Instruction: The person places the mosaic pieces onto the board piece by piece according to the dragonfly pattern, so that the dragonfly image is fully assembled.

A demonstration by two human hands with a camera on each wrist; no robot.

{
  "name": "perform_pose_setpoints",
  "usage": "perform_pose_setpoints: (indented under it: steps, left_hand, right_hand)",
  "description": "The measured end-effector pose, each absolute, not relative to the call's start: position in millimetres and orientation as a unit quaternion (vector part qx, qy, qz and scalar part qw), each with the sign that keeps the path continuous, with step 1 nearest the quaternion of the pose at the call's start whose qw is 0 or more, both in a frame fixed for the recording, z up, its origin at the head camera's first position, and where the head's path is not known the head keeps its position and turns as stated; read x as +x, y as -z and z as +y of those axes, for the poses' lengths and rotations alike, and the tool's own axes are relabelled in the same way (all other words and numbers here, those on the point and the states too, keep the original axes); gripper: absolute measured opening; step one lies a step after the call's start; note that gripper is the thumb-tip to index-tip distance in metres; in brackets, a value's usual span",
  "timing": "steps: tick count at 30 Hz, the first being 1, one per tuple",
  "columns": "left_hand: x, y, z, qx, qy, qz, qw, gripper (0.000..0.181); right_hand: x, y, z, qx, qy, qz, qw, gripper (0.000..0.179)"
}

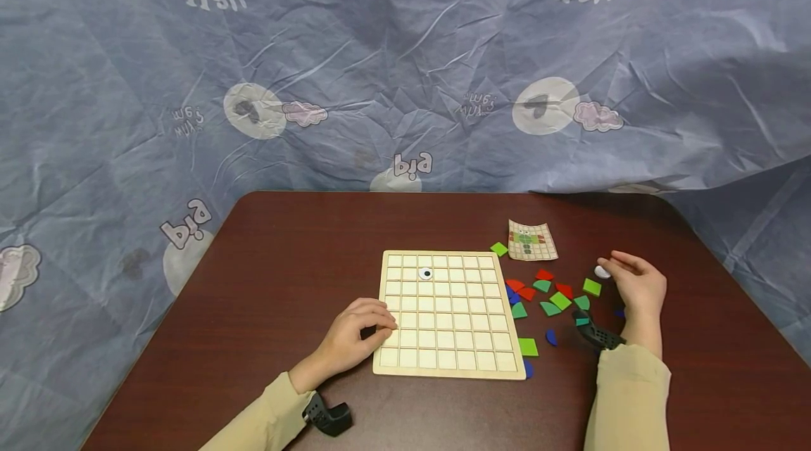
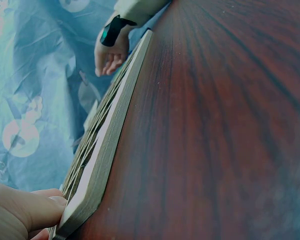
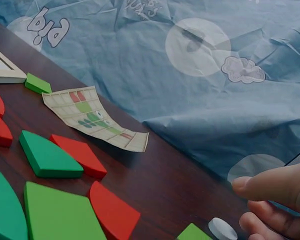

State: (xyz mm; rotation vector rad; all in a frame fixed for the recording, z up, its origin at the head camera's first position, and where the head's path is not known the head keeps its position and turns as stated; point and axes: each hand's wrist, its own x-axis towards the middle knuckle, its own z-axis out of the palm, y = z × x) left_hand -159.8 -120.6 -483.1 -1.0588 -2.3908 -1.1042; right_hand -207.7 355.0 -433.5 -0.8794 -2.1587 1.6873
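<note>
A pale wooden grid board (image 1: 445,315) lies on the table. One round white piece with a black dot, like an eye (image 1: 426,274), sits in a cell of its upper part. My left hand (image 1: 357,331) rests on the board's left edge, thumb and fingertips on the rim; the left wrist view has the thumb (image 2: 45,207) by the near corner. Off to the right, my right hand (image 1: 640,287) is lowered over a plain white disc (image 3: 222,228). Its fingertips are right beside the disc, with the thumb (image 3: 270,187) raised apart from it.
Several red, green and blue flat pieces (image 1: 560,301) are scattered between board and right hand. Behind them lies a curled pattern card (image 1: 532,243) with a printed figure. A green square (image 1: 499,249) is near the board's far corner. A patterned cloth (image 1: 380,85) hangs behind the table.
</note>
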Motion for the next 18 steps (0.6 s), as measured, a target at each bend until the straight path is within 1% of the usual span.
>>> perform_pose_setpoints:
  steps: [8, 18]
  left_hand:
    - [-160.1, 482.6, -120.4, -0.368, 0.385, -0.833, 0.149, 0.008]
    - [-160.6, 483.8, -120.2, -0.373, 0.387, -0.829, 0.153, 0.009]
  right_hand:
    - [-208.6, 439.4, 356.2, -0.300, -0.525, -0.787, 0.119, 0.060]
    - [-206.4, 443.6, 357.1, -0.300, -0.488, -0.812, 0.113, 0.059]
